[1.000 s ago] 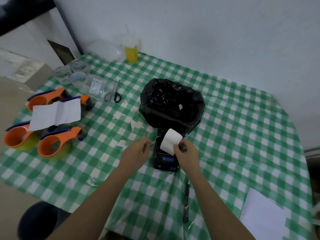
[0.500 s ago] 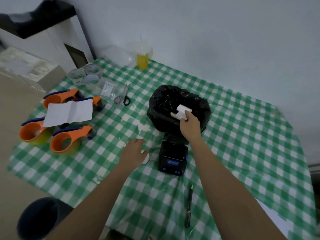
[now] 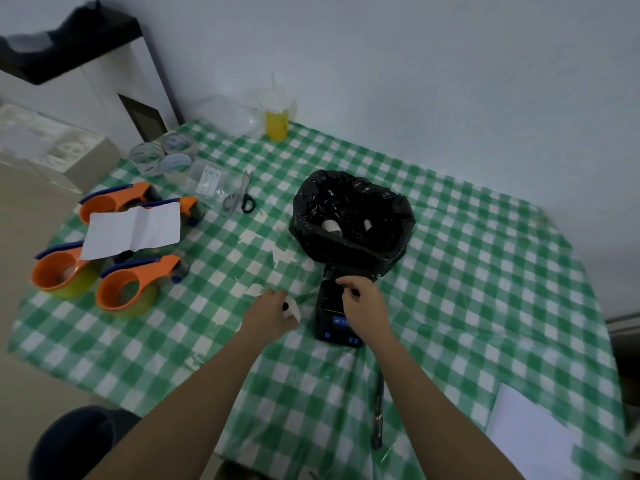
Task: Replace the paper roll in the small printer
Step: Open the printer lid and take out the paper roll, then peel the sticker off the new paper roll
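Two bare hands worked over a green-and-white checked tablecloth (image 3: 450,289). The left hand (image 3: 268,311) had its fingers (image 3: 273,294) curled closed around a small white paper roll (image 3: 291,308), whose dark core hole faced up beside the thumb; the roll peeked out on the side of the fist nearest the printer. The right hand (image 3: 363,306) rested on top of the small black printer (image 3: 334,315), its fingers bent inward with the thumb and forefinger drawn close together at the printer's far end; whether they pinched anything there could not be told. The printer lay just beside the left fist, its blue-lit panel showing below the right wrist.

Directly beyond the right fingertips stood a bin lined with a black bag (image 3: 353,223), touching or nearly touching the printer's far edge. Inside it lay two pale pieces, one of them a used roll (image 3: 331,226).

Beyond the left fingers, scraps of white paper (image 3: 282,254) lay scattered on the cloth. Farther past them were scissors (image 3: 239,199), and well off to the outer side of the left hand sat three orange tape dispensers (image 3: 128,285) with a creased white sheet (image 3: 133,230) lying across them. A cup of yellow liquid (image 3: 277,121) stood at the far edge by the wall.

Behind the right wrist, along the forearm, lay a dark pen (image 3: 378,410), and beyond it a white sheet of paper (image 3: 533,434).
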